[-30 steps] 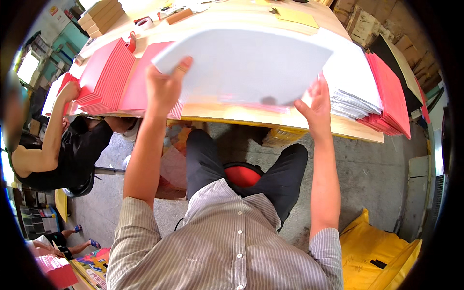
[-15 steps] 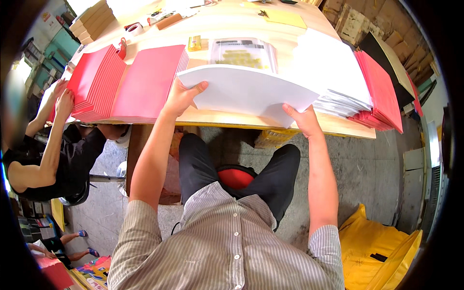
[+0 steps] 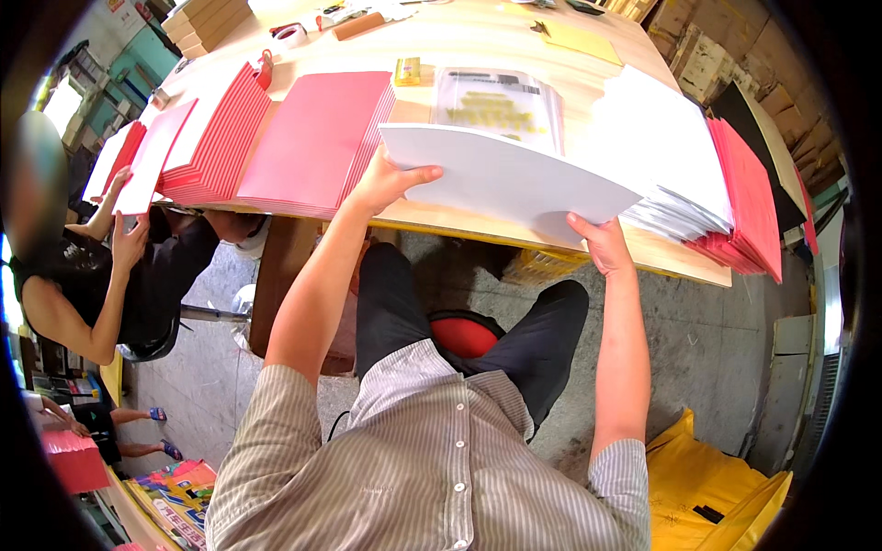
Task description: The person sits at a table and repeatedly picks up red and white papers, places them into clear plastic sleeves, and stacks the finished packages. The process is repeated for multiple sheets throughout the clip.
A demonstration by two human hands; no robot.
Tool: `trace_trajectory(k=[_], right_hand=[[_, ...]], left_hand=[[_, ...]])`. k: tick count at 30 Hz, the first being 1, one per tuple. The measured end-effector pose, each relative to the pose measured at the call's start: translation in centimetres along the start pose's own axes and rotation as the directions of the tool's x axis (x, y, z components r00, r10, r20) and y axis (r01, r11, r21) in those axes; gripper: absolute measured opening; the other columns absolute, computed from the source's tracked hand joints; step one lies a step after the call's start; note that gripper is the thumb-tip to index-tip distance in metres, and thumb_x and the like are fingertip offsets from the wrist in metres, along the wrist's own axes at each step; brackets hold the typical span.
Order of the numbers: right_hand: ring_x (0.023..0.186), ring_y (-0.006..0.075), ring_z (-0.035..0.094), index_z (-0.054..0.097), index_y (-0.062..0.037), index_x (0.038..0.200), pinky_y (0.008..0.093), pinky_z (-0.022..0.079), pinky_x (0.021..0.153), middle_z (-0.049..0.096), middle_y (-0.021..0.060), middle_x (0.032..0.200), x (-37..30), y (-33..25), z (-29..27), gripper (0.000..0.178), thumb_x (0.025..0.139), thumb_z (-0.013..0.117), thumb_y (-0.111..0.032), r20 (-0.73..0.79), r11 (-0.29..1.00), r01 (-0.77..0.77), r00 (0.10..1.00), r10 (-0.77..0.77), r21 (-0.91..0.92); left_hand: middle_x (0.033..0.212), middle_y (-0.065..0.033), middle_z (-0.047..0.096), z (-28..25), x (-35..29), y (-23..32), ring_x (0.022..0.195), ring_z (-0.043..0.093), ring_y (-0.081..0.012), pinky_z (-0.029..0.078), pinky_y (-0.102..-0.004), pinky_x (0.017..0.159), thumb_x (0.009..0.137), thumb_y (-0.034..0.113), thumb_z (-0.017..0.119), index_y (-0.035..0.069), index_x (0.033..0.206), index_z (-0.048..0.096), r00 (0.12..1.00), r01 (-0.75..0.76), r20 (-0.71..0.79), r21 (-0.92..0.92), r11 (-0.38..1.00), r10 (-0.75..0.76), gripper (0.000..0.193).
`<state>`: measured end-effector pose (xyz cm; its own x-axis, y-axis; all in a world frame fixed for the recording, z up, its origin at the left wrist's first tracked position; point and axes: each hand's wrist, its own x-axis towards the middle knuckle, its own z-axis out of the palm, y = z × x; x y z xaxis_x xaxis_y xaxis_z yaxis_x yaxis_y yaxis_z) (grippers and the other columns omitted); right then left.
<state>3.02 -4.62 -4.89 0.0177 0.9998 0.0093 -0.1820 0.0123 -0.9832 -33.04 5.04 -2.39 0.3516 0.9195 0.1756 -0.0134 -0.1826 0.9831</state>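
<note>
A large, stiff white sheet (image 3: 505, 179) stands tilted over the table's near edge, its top edge bowed. My left hand (image 3: 393, 182) grips its left end with the thumb on the near face. My right hand (image 3: 604, 242) pinches its lower right edge, thumb in front. Just left of the sheet lies a stack of pink-red boards (image 3: 312, 133). Behind it sits a pile of clear plastic bags (image 3: 496, 106) with a printed label, partly hidden by the sheet. To the right is a tall pile of white sheets (image 3: 657, 147).
Red folders (image 3: 749, 197) stand beyond the white pile. A co-worker at the left holds a pink board (image 3: 154, 161) beside another red-edged stack (image 3: 216, 138). A small yellow box (image 3: 407, 72), tape roll (image 3: 291, 36) and yellow clipboard (image 3: 579, 41) lie farther back. A yellow sack (image 3: 712, 487) is at lower right.
The whole view has shifted slightly. The white sheet stays in both my hands, tilted a little differently. The co-worker has lifted a pink board off to the left of the stack.
</note>
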Motion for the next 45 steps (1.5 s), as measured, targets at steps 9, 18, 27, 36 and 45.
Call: trace_trajectory(k=[9, 18, 27, 36, 45], right_hand=[[0.11, 0.0174, 0.06, 0.063, -0.0015, 0.125, 0.0328, 0.046, 0.099, 0.067, 0.0056, 0.117, -0.5, -0.4, 0.4, 0.049, 0.082, 0.083, -0.01, -0.002, 0.984, 0.02, 1.0, -0.02, -0.177], [0.112, 0.0186, 0.06, 0.058, 0.0006, 0.13, 0.0335, 0.046, 0.099, 0.066, 0.0077, 0.12, -1.5, -1.1, 1.2, 0.052, 0.085, 0.081, -0.013, -0.041, 0.992, 0.037, 0.998, -0.043, -0.118], [0.109, 0.0236, 0.064, 0.059, 0.0033, 0.128, 0.0371, 0.05, 0.095, 0.069, 0.0121, 0.117, -17.5, 4.2, 2.1, 0.045, 0.09, 0.075, -0.013, -0.002, 0.941, 0.153, 0.987, -0.162, -0.302], [0.117, 0.0247, 0.059, 0.049, 0.0005, 0.141, 0.0388, 0.045, 0.101, 0.061, 0.0104, 0.13, -25.6, 6.1, 3.0, 0.061, 0.086, 0.072, -0.004, -0.428, 0.964, 0.082, 0.903, 0.035, 0.252], [0.116, 0.0274, 0.06, 0.047, 0.0021, 0.141, 0.0406, 0.047, 0.1, 0.061, 0.0135, 0.129, -29.1, 6.9, 0.9, 0.058, 0.087, 0.068, -0.005, -0.587, 0.915, 0.112, 0.796, 0.151, 0.388]], left_hand=[[0.106, -0.0057, 0.072, 0.3, -0.2, -0.3, 0.097, 0.067, -0.0147, 0.057, -0.0317, 0.084, 0.084, 0.002, 0.08, 0.003, 0.117, 0.068, 0.999, -0.018, -0.043, 0.035, 0.999, 0.019, 0.035], [0.1, -0.0057, 0.073, 1.3, -1.1, 1.0, 0.091, 0.067, -0.0141, 0.056, -0.0306, 0.083, 0.081, 0.0, 0.082, 0.001, 0.109, 0.071, 0.986, 0.013, -0.165, -0.011, 1.0, -0.015, 0.031], [0.103, -0.004, 0.073, 2.0, -9.4, 2.2, 0.098, 0.064, -0.0131, 0.053, -0.0332, 0.089, 0.075, 0.002, 0.086, 0.001, 0.113, 0.069, 0.981, 0.17, 0.096, -0.026, 0.985, -0.167, 0.042], [0.114, -0.0113, 0.073, 5.2, -3.5, 1.2, 0.099, 0.067, -0.0166, 0.053, -0.0333, 0.089, 0.089, 0.017, 0.076, 0.0, 0.124, 0.065, 0.931, 0.224, 0.183, 0.398, 0.89, -0.316, 0.04], [0.147, -0.0131, 0.054, 7.1, 5.1, -5.1, 0.14, 0.046, -0.0314, 0.038, -0.0462, 0.113, 0.094, 0.039, 0.064, 0.009, 0.132, 0.064, 0.93, -0.366, 0.35, 0.852, 0.375, 0.112, 0.048]])
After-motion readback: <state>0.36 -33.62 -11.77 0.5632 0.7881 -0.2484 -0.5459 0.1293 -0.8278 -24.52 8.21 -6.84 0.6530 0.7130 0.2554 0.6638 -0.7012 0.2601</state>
